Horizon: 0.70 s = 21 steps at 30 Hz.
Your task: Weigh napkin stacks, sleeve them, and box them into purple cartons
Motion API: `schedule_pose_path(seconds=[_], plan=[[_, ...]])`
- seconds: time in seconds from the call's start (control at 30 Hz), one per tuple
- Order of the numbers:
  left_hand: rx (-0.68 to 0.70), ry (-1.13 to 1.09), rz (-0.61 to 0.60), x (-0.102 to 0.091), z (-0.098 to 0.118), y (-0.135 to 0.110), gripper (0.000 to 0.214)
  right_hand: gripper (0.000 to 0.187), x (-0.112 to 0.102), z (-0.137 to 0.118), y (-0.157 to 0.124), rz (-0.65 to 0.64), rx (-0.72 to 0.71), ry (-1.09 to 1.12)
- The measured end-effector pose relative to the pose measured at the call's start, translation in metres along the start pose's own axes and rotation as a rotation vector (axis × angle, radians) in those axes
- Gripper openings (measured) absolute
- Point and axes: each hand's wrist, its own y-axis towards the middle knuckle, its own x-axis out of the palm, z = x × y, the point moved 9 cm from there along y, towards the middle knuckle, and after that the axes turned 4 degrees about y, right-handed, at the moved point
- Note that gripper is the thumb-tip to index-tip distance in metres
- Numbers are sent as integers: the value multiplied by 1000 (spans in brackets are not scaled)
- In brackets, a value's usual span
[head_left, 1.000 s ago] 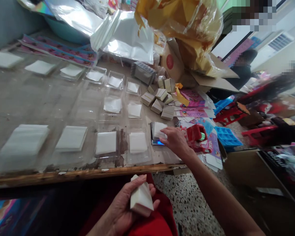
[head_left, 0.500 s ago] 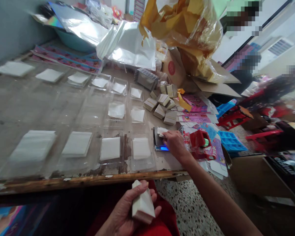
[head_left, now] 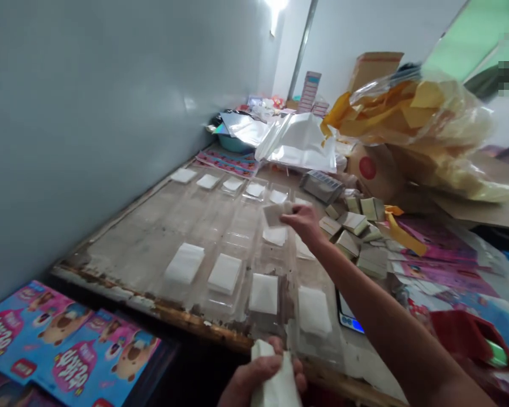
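Observation:
My left hand point(head_left: 248, 381), low at the table's front edge, grips a thick stack of white paper slips point(head_left: 277, 387). Out over the table, my right hand point(head_left: 305, 223) pinches a thin bundle of slips point(head_left: 274, 215) by its right end. Under that bundle, a pile of white slips point(head_left: 275, 235) lies in a clear plastic tray. Along the near edge, more trays hold a pile of slips point(head_left: 264, 294) and another pile point(head_left: 315, 311). A small digital scale point(head_left: 348, 319) with a lit blue display is partly hidden behind my right forearm.
Banded paper blocks point(head_left: 373, 260) are heaped right of the trays. Behind them stand a cardboard box point(head_left: 379, 169) and a plastic bag of yellow paper point(head_left: 411, 110). A red tape dispenser point(head_left: 458, 339) sits at right. Printed blue-pink packages point(head_left: 74, 345) lie front left, beside a grey wall point(head_left: 89, 113).
My right hand has left the scale with a bundle of slips and moved over the trays. The left hand still holds its stack. The view has swung left, showing more wall.

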Motion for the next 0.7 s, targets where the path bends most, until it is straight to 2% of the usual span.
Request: schedule_pose_path(seconds=[0.07,0.13,0.23,0.33,0.4,0.47,0.57,0.63,0.7], plan=[[64,-78,98,-12,25,-10,28,25,32,-33,33,-10,-58,-104],[130,-124,160,-19,49,-20,24,21,64,-59,49,-52,-135,-202],[214,-136,199,-23,75,-28,19,18,109,-80,43,-177,-238,-300],[238,-172,217,-28,82,-29,14,17,127,-81,23,-262,-250,-344],[221,-199,187,-30,77,-27,9,30,119,-76,8,-273,-215,-350],[184,-217,144,-32,68,-25,7,41,93,-73,-13,-244,-183,-283],[84,-258,91,-30,45,-23,11,32,43,-75,-69,-269,-142,10],[9,-272,108,-27,25,-22,12,28,20,-79,-125,-437,-78,272],[-27,-229,177,-26,7,-20,14,33,8,-82,-190,-642,13,483]])
